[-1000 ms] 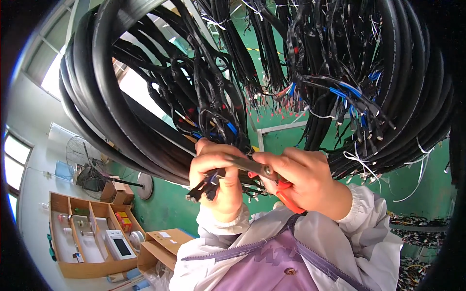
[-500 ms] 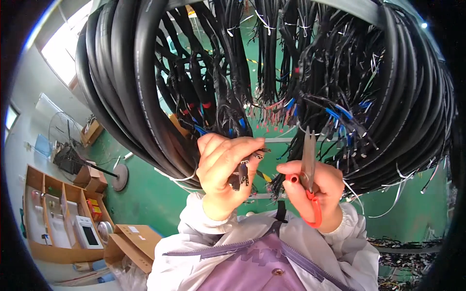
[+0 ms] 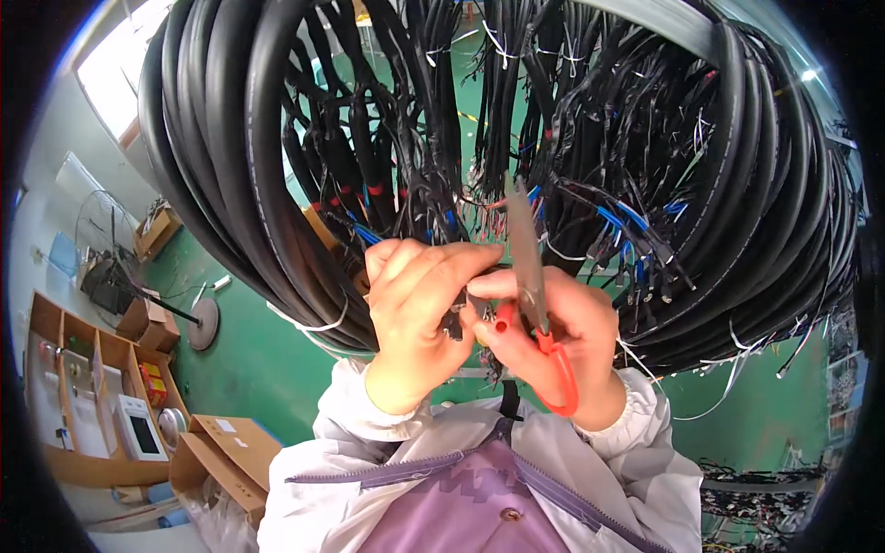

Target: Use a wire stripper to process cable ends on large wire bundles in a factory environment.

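Scissors point(image 3: 529, 276) beside black cable ends point(image 3: 454, 324).
Right hand point(image 3: 585, 323) grips the red-handled scissors, blades pointing away; left hand point(image 3: 410, 304) clasps the cable ends. Beyond hang thick black cable coils point(image 3: 226, 166); farther, a pedestal fan point(image 3: 111, 276) stands on green floor point(image 3: 267, 373).

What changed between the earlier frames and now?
The right hand, apart from the left hand half a second ago, has moved left to meet it. The red-handled scissors, earlier pointing left across the left hand, now point up in the picture. Neither hand let go: right keeps the scissors, left the black cable ends.
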Demonstrator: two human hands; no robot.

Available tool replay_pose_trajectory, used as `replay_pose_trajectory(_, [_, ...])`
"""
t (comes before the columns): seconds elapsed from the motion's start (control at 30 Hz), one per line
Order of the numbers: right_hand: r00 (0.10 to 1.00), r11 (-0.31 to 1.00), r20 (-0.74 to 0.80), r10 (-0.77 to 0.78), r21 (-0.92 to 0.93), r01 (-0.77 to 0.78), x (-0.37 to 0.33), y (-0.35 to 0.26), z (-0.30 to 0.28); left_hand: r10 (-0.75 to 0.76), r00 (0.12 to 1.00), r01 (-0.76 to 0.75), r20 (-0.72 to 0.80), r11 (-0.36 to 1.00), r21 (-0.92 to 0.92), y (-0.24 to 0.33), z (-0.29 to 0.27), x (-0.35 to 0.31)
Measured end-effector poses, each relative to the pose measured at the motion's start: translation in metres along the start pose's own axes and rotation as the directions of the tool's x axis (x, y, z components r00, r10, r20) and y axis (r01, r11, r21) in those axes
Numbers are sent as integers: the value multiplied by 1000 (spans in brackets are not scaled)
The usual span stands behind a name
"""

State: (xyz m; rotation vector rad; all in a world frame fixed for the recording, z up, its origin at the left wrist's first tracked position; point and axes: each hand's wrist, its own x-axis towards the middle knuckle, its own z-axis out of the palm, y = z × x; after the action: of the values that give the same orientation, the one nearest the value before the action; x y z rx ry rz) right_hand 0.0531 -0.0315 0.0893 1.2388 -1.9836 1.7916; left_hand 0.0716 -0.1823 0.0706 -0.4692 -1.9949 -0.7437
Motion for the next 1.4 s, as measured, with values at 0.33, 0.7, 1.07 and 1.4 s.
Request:
replay_pose_trajectory(0.33, [960,948,-124,251,232,-218,-1,-4,2,-276,957,249,-89,940,-232,4,11,-8])
replay_pose_trajectory(0.7, [964,922,-95,247,328,-204,-3,-2,-1,-287,955,266,-75,941,-207,7,10,-4])
replay_pose_trajectory(1.07, [963,900,-97,252,389,-196,-6,-1,1,-274,960,249,-65,933,-261,4,15,-9])
replay_pose_trajectory(1.4, [895,819,-263,360,549,-168,-11,13,-4,-26,857,-50,-515,990,-133,-20,29,-53])
